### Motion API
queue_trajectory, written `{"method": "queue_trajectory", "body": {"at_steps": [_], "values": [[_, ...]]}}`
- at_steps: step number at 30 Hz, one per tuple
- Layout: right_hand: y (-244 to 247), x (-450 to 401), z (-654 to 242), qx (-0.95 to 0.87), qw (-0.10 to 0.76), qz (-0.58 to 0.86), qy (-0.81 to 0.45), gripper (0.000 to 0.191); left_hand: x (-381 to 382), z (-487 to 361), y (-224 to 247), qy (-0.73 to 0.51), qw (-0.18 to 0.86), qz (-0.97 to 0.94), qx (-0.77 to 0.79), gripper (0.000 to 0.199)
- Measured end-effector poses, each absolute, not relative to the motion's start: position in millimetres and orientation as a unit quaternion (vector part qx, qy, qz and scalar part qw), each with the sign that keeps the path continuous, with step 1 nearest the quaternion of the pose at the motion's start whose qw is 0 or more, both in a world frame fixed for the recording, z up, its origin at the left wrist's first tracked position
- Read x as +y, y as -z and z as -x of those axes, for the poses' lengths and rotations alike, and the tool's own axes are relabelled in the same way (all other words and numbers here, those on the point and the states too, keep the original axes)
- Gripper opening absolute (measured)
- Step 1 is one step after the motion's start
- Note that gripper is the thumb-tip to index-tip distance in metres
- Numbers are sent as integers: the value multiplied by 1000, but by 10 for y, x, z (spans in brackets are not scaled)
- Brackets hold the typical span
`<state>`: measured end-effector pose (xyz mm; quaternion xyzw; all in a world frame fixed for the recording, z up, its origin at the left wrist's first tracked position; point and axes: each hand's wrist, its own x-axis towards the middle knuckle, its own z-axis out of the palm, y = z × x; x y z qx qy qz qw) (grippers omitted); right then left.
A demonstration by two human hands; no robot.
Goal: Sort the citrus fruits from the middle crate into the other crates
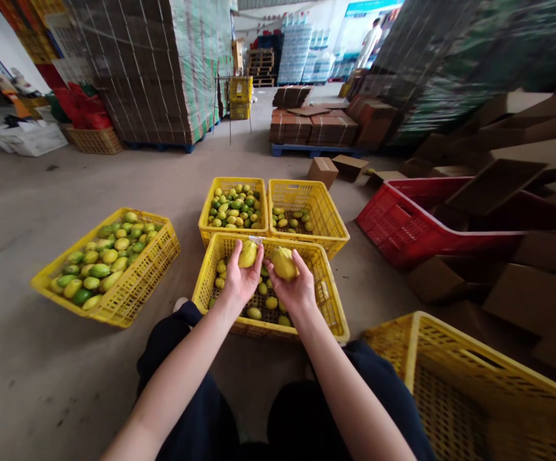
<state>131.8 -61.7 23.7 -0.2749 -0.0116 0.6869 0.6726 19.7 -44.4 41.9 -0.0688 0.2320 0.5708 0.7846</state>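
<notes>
My left hand is closed around a yellow-green fruit. Close beside it, my right hand grips a larger yellow fruit. Both hands are above the front yellow crate, which has a scattering of green and yellow fruits on its bottom. Directly behind it stand two more yellow crates: the back left crate is well filled with fruits, and the back right crate has a smaller group of them. My forearms hide part of the front crate.
To the left sits a fruit-filled yellow crate. At right are a red crate, heaped cardboard boxes and a yellow crate near my right knee. Wrapped stacks and a distant person are behind.
</notes>
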Motion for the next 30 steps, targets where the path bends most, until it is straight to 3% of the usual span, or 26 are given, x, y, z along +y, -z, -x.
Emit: {"method": "queue_trajectory", "body": {"at_steps": [3,6,12,20,23,26,30], "values": [[-235,-626,-1327,-37,652,285,-701,11,-452,-204,-383,-548,799,39,245,18],[-227,-633,-1348,-68,632,296,-713,25,-478,-195,-370,-527,809,-3,260,32],[-171,-618,-1396,-116,647,342,-672,17,-478,-180,-404,-555,790,-41,258,36],[-218,-679,-1432,-104,606,388,-686,27,-445,-179,-339,-521,799,-60,295,36],[-278,-711,-1441,-125,600,357,-705,14,-463,-171,-385,-520,800,-60,294,37],[-309,-730,-1451,-147,603,342,-705,11,-470,-158,-425,-522,790,-68,314,25],[-291,-723,-1467,-139,582,358,-716,31,-446,-140,-384,-501,804,-79,310,38]]}}
